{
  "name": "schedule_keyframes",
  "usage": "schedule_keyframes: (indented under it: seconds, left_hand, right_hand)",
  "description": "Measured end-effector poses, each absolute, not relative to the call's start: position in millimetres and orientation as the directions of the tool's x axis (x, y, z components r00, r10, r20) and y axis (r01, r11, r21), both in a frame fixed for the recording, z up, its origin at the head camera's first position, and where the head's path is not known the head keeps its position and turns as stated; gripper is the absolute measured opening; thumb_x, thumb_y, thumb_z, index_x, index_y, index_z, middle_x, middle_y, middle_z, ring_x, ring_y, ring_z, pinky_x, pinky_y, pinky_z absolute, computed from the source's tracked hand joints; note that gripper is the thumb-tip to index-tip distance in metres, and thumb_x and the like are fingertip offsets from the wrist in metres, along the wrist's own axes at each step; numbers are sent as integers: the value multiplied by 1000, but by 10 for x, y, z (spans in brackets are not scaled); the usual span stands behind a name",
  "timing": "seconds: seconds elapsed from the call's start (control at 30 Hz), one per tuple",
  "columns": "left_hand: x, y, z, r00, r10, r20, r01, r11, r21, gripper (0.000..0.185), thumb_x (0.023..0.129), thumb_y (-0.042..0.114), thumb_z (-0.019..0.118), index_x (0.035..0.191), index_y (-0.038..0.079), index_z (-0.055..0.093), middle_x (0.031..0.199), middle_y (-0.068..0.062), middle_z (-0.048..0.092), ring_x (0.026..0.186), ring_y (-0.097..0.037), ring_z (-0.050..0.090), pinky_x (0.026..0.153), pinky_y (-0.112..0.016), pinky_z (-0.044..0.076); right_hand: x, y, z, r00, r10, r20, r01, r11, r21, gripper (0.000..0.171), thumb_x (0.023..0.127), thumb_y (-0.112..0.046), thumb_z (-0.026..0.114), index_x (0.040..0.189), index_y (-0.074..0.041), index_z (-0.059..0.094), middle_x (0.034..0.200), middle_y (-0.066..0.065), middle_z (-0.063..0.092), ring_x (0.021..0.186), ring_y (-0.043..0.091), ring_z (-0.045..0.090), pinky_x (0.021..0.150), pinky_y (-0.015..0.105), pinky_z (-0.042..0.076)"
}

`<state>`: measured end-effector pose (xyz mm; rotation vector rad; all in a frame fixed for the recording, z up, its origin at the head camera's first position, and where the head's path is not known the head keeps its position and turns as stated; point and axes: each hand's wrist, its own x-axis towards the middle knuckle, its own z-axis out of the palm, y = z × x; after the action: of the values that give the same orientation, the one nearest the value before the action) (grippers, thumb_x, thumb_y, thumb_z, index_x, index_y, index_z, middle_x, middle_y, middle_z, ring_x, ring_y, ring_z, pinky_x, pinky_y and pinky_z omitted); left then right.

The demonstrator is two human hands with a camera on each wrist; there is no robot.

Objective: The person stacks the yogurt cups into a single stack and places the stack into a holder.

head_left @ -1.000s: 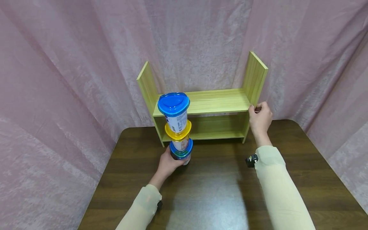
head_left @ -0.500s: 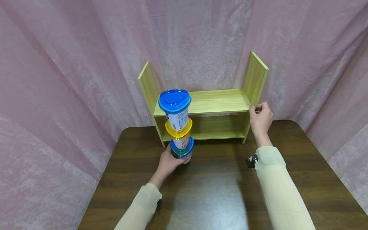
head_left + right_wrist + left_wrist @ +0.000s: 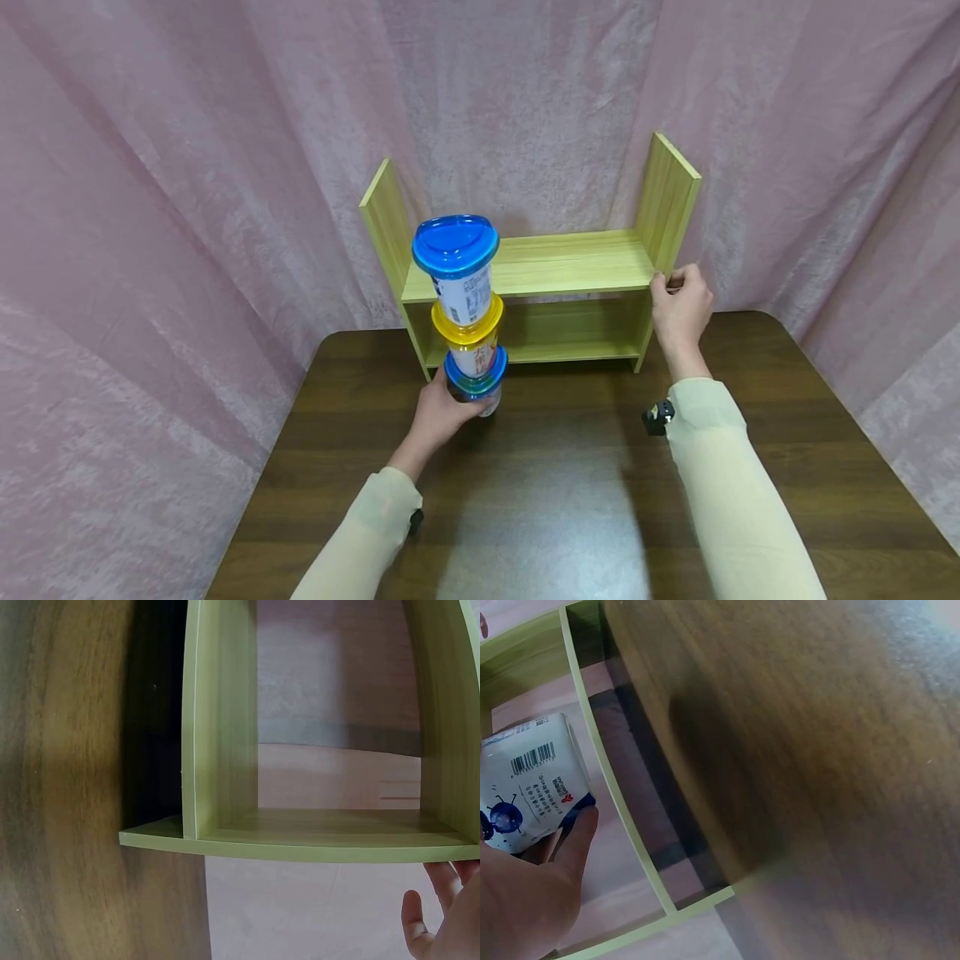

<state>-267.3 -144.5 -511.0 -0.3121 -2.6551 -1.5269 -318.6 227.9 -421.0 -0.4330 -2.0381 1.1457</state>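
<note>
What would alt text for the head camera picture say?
A person's left hand grips the bottom of a stack of three lidded cups above a dark wooden table, while the right hand holds the side of a green wooden shelf.

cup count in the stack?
3, stacked upright: bottom cup held by the left hand, yellow-lidded cup in the middle, blue-lidded cup on top. None elsewhere in view.

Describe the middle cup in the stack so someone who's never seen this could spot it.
Find the green wooden shelf at the back of the dark table. In front of its left end, the left hand holds a stack of three lidded cups by the bottom one. The middle cup is the only one with a yellow lid, between two blue-lidded cups.
</note>
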Motion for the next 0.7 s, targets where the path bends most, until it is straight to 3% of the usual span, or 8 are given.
schedule_keyframes:
  seconds: [0.7]
  left_hand:
    - [-2739,-1381,-4902,-960,164,228,280,484,829,83,75,42,90,142,19,46,132,0,61,119,-22,60,103,-47,49]
  right_hand:
    - [-3197,2256,-4232,-663,593,458,-85,547,-833,26,97,-22,60,99,4,61,96,21,70,88,38,65,84,50,47]
